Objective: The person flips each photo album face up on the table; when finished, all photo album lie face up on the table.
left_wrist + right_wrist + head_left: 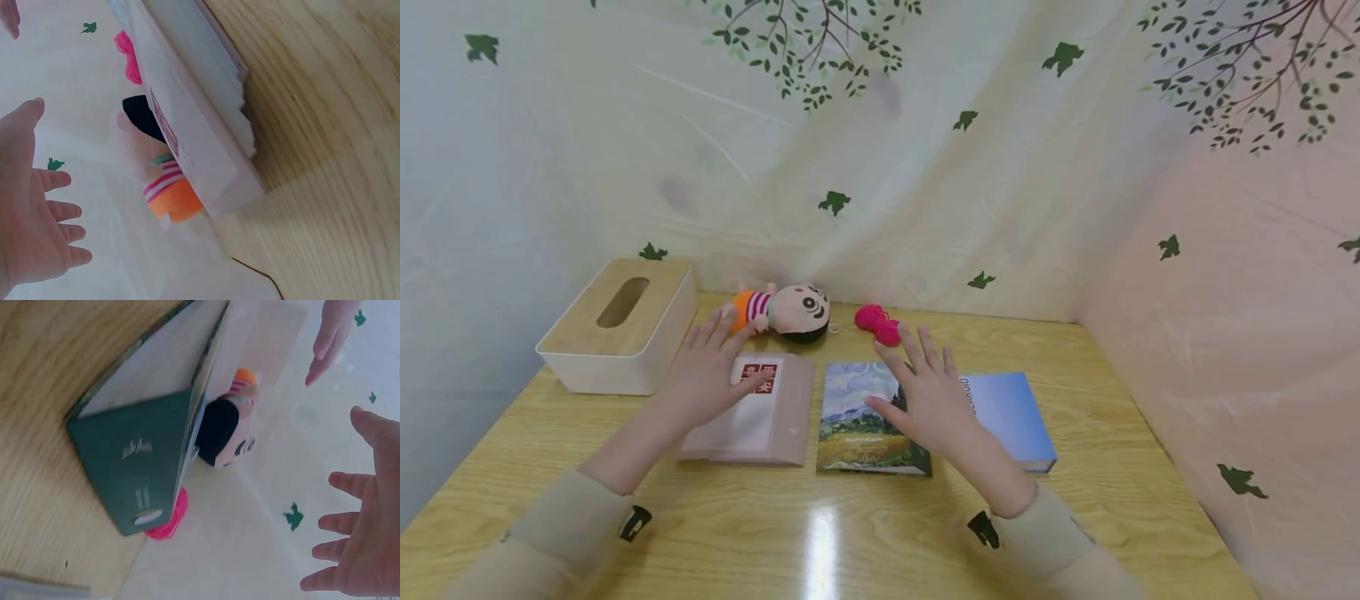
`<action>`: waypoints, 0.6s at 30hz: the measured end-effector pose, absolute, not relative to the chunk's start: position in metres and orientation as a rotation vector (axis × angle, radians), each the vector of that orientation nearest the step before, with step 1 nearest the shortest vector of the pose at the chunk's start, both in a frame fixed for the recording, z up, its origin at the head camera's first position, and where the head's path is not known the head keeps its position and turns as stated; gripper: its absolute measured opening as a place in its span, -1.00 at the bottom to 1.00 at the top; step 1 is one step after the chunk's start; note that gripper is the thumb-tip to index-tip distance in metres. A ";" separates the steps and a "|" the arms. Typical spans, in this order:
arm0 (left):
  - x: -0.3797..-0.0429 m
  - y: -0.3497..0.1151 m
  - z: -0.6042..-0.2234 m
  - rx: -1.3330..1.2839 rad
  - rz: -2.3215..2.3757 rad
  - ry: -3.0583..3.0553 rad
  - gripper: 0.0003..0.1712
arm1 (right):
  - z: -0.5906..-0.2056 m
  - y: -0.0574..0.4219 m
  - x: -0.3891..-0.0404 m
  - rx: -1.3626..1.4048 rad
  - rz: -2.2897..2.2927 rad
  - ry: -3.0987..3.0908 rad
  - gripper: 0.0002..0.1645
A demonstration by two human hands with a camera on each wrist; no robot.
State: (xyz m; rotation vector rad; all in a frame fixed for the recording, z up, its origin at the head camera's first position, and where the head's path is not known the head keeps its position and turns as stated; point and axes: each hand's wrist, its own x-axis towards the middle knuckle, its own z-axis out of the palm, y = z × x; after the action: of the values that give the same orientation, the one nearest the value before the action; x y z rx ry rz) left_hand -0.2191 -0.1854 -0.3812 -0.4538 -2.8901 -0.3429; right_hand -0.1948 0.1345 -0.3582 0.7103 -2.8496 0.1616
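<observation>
Both hands are raised over the table with fingers spread, holding nothing. My left hand [703, 379] is above the pale pink album [793, 417], which has a white panel with red square characters. In the left wrist view, that album's [219, 181] page edges show. The right hand [936, 400] hovers over the right side of a photo album [857, 425] with a painted landscape cover, and near a blue book [1011, 417] partly hidden behind it. A dark green cover of the photo album [112, 450] shows in the right wrist view.
A white tissue box [662, 358] with a wooden lid stands at the left. Along the back lie a plush doll [786, 310] in orange and stripes and a bundle of pink yarn [874, 321]. A leaf-printed curtain [910, 208] borders the wooden table [730, 533].
</observation>
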 end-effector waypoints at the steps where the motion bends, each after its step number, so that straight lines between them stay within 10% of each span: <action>1: -0.220 -0.188 -0.382 -0.454 -0.340 -2.894 -0.06 | -0.359 0.131 -0.194 0.731 0.155 -2.846 -0.11; 18: -0.238 -0.216 -0.406 -0.492 -0.381 -2.928 -0.10 | -0.407 0.085 -0.188 1.076 0.131 -2.765 -0.11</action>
State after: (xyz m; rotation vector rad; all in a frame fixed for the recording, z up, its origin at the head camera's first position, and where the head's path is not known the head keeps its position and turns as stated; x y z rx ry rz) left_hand -0.2378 -0.2163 -0.4063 -0.4922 -2.9280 -0.3812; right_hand -0.1883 0.0851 -0.4066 1.0758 -2.7648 0.1305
